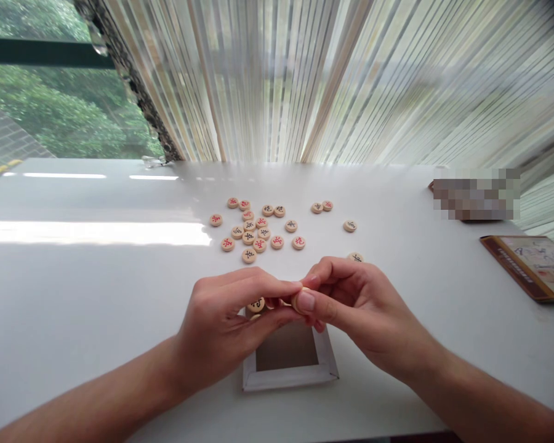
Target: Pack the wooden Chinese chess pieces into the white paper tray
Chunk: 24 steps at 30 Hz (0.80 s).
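Both hands meet above a shallow open box (289, 376) with a white rim and a brown bottom. Between the fingertips is a round wooden xiangqi piece (298, 303), mostly covered by the right thumb. My left hand (231, 314) is closed, its index finger and thumb pinching the piece's left side. My right hand (355, 301) is closed as well, its thumb pressed on the piece and its other fingers curled behind. A piece with a black character (255, 304) shows at the box's far left corner, partly hidden by my left hand.
Several xiangqi pieces with red or black characters lie beyond the hands, including a red one (298, 243) and a black one (349, 226). Another piece (356, 257) is partly behind my right hand. A brown-edged printed box (530, 267) lies at right. Curtains (268, 80) hang behind the white table (96, 295).
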Motion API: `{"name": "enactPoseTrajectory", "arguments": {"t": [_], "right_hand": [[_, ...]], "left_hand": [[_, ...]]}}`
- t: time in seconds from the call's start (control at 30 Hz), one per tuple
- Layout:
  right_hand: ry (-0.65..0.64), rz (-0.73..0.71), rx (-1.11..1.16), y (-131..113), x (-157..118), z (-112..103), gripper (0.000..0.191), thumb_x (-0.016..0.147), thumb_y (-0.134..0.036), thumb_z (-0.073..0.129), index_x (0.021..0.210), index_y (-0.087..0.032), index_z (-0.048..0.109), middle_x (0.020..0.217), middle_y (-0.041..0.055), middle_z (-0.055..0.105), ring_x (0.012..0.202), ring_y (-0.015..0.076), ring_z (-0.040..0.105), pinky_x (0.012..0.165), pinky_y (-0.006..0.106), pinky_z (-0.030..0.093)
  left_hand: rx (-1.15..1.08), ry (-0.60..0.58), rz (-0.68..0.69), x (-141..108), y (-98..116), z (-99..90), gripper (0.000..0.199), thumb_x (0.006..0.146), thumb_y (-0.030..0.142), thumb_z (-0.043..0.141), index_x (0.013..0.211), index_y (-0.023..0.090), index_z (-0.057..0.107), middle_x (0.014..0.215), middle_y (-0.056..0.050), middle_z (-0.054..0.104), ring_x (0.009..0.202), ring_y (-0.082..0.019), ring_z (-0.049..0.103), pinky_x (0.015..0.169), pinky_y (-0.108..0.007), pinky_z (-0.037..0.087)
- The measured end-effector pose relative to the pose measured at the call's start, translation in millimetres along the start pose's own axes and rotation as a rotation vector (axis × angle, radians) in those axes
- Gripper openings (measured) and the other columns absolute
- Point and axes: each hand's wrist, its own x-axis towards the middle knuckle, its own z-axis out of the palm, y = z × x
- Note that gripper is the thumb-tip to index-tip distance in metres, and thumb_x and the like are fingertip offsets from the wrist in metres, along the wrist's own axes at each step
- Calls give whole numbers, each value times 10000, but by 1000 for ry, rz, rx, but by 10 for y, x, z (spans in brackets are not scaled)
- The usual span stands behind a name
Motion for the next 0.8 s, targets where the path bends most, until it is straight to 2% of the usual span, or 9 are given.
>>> {"name": "enactPoseTrajectory", "arguments": {"t": [0.27,0.47,0.6,0.73,0.8], "right_hand": [[-27,53,128,32,15,-22,348,584,-60,1018,794,-181,768,776,-6,773,729,99,715,696,157,582],[-24,78,99,22,0,-50,346,579,21,983,789,-174,790,754,-5,773,666,81,669,628,131,544],[-56,101,106,10,-6,-69,323,618,34,961,814,-180,821,761,-7,786,656,67,672,625,110,541],[-86,106,104,4,-14,-89,317,644,52,941,836,-181,842,717,-9,782,637,63,686,612,94,544],[-99,112,91,3,-15,-100,310,654,57,934,840,-176,851,700,-5,782,633,60,692,613,83,545]], "left_hand": [[4,11,15,-10,-14,-15,255,878,117,826,1071,283,836,898,-12,845,736,-160,783,678,-225,627],[30,-21,16,-16,-16,-30,187,905,143,808,1045,264,832,900,-43,840,753,-180,784,669,-256,638],[101,-16,83,-7,-26,-32,201,890,127,823,1053,245,824,892,-40,834,751,-163,778,685,-228,635],[161,-63,236,-13,-55,-47,350,922,83,778,1251,203,769,977,-67,818,829,-142,769,754,-206,634],[199,-99,304,-15,-69,-55,351,938,46,742,1271,155,754,1000,-85,803,860,-132,759,779,-201,628]]}}
